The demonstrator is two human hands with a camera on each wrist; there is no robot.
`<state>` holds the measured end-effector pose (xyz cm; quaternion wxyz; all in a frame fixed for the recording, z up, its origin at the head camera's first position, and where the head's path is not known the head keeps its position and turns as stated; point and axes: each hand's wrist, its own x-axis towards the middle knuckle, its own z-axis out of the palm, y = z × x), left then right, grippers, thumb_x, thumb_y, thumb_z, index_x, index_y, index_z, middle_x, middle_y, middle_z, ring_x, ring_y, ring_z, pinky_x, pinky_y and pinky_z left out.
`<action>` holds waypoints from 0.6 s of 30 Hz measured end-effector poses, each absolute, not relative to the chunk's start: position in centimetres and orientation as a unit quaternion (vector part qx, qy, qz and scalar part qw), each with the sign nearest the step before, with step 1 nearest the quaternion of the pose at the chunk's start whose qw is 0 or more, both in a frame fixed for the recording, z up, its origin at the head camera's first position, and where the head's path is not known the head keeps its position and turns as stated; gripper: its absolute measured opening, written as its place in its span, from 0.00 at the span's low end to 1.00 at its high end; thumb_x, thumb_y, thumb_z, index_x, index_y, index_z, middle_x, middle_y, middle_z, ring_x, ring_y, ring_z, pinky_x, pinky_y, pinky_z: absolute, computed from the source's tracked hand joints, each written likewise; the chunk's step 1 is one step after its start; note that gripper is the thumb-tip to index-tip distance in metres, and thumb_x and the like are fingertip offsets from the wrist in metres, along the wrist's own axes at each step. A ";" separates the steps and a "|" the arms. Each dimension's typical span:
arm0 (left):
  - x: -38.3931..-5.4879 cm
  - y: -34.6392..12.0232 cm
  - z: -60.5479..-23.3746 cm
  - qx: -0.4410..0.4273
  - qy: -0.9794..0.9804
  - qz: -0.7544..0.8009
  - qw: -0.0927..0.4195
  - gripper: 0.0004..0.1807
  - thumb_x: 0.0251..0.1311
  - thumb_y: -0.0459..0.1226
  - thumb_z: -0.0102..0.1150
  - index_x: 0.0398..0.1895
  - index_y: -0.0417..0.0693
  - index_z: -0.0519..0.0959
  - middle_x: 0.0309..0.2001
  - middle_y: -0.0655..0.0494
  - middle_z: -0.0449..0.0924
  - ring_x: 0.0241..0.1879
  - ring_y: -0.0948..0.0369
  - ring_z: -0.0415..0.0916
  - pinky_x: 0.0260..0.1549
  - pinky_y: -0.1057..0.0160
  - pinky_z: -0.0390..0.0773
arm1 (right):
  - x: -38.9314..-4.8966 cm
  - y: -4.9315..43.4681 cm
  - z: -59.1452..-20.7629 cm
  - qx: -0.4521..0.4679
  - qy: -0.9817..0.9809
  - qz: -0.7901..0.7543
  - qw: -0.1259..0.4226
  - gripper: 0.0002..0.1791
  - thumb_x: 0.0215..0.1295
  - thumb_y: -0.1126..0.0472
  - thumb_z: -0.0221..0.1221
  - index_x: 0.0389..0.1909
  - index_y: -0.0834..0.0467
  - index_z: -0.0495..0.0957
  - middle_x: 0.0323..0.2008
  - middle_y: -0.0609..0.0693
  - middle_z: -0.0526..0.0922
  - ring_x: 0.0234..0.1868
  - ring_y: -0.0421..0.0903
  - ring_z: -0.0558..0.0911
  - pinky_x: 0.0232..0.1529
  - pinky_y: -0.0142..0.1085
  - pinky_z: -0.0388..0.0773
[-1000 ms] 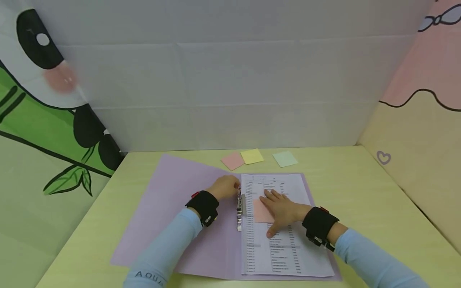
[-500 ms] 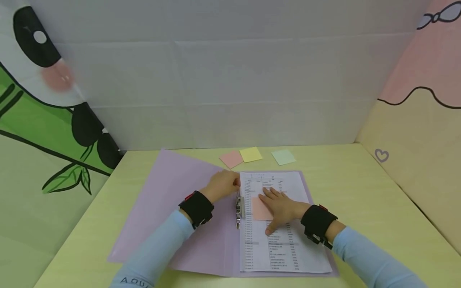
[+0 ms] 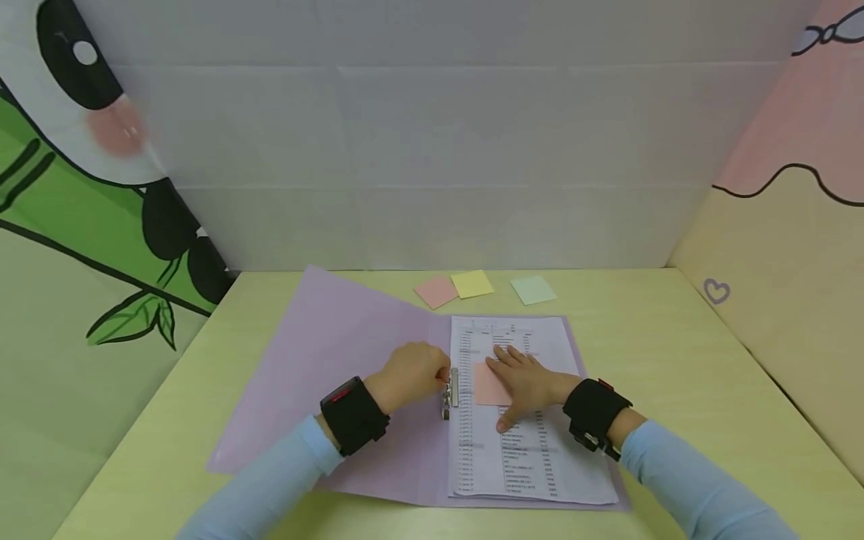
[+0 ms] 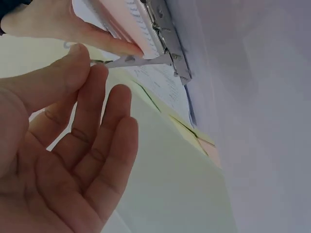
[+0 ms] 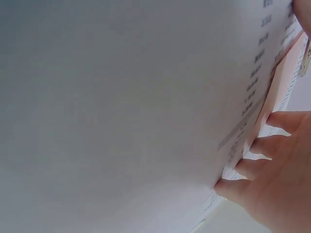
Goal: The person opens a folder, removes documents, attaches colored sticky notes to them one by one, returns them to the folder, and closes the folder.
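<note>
A light purple folder (image 3: 351, 337) lies spread out, with a stack of printed sheets (image 3: 533, 469) on its right side. Along the spine runs a metal clip (image 3: 454, 388). My left hand (image 3: 415, 371) is at the clip's upper part; in the left wrist view its thumb and index finger pinch the end of a thin metal lever (image 4: 146, 60) that sticks out from the clip. My right hand (image 3: 529, 388) rests with spread fingers on the sheets and partly covers a pink sticky note (image 3: 487, 386). In the right wrist view its fingertips (image 5: 226, 187) press on the paper.
Beyond the folder, a pink note (image 3: 435, 291), a yellow note (image 3: 472, 283) and a pale green note (image 3: 533, 290) lie on the light yellow table (image 3: 682, 352). A white wall (image 3: 439, 150) stands behind, with painted panels on both sides.
The left hand has come down along the spine toward the person, its wrist swinging left, fingers still at the clip. The right hand has kept its place on the sheets. The head view has shifted slightly.
</note>
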<state>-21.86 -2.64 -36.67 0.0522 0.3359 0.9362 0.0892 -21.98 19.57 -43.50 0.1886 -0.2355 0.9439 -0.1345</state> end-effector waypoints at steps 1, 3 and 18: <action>-21.9 -2.7 -36.6 0.338 0.935 0.092 0.055 0.06 0.49 0.32 0.62 0.19 0.49 0.79 0.21 0.62 0.75 0.21 0.65 0.66 0.22 0.69 0.68 | -22.0 19.6 -43.5 -0.234 0.944 -0.135 0.189 0.66 0.33 0.32 0.68 0.71 0.58 0.48 0.72 0.57 0.42 0.72 0.59 0.40 0.66 0.59 0.42; -22.1 -2.6 -36.3 0.334 0.935 0.098 0.071 0.06 0.51 0.31 0.61 0.20 0.48 0.80 0.21 0.61 0.75 0.21 0.65 0.66 0.22 0.68 0.68 | -22.1 19.6 -43.6 -0.233 0.945 -0.135 0.188 0.66 0.33 0.32 0.68 0.71 0.57 0.48 0.72 0.56 0.42 0.72 0.58 0.40 0.66 0.58 0.42; -23.4 -2.0 -38.5 0.245 0.954 0.076 0.155 0.35 0.33 0.46 0.76 0.48 0.44 0.74 0.44 0.51 0.76 0.45 0.54 0.72 0.42 0.56 0.74 | -22.0 19.7 -43.5 -0.229 0.945 -0.139 0.190 0.66 0.32 0.31 0.67 0.71 0.57 0.48 0.72 0.55 0.41 0.72 0.58 0.39 0.67 0.58 0.41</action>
